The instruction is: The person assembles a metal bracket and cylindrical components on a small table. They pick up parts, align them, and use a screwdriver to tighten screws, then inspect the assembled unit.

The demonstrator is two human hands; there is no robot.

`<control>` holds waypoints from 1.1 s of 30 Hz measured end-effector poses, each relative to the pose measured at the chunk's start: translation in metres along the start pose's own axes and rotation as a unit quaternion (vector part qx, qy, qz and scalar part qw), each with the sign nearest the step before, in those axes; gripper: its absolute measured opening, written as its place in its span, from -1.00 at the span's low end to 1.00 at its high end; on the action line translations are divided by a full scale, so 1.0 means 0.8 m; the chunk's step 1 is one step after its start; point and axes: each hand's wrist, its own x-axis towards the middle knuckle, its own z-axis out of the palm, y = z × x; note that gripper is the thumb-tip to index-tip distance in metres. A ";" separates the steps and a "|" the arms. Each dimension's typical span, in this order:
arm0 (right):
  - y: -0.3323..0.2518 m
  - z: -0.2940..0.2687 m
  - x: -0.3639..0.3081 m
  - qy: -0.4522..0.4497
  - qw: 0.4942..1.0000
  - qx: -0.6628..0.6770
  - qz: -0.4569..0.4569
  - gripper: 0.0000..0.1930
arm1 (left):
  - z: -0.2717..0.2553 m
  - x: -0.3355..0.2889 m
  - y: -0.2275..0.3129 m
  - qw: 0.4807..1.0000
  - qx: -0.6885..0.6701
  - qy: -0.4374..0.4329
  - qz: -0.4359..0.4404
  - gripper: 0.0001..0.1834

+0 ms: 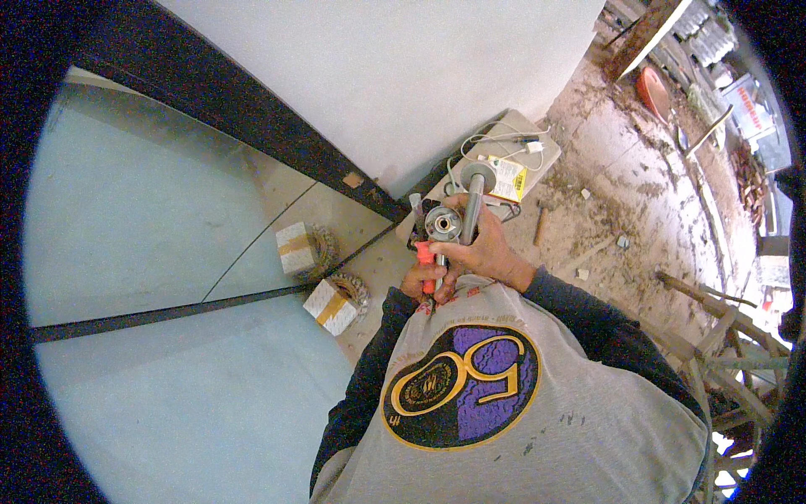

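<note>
My left hand, in front of my chest, is closed around a red handle that looks like a screwdriver's; its far end is hard to make out. My right hand grips metal parts that look like door lever handles. One is a grey metal bar with a round plate at its far end. Beside it, a round metal fitting with an opening in its middle faces up. Just left of the fitting stands a small piece with a pale, translucent end. My fingers partly hide the parts.
Beyond my hands, a low bench carries a white cable with a plug and a yellow-and-white package. A wooden stick lies on the dusty floor. A dark frame and a taped white block are at left.
</note>
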 end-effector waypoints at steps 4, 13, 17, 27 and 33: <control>0.010 -0.002 -0.003 0.016 0.999 0.030 -0.016 -0.39 | 0.011 -0.002 0.005 1.000 -0.004 -0.009 0.023 -0.62; 0.054 -0.035 -0.001 0.023 0.986 0.050 0.160 -0.71 | 0.018 -0.027 0.012 0.984 -0.012 0.081 0.160 -0.62; 0.085 -0.029 -0.025 -0.039 0.983 -0.005 0.180 -0.75 | 0.021 -0.026 -0.002 0.968 -0.010 0.211 0.137 -0.65; 0.118 0.018 -0.055 -0.202 0.892 0.250 0.318 -0.66 | 0.027 0.008 -0.026 0.956 0.020 0.288 0.052 -0.67; 0.130 0.030 -0.066 -0.154 0.881 0.299 0.333 -0.68 | 0.021 0.020 -0.035 0.953 -0.001 0.299 0.040 -0.68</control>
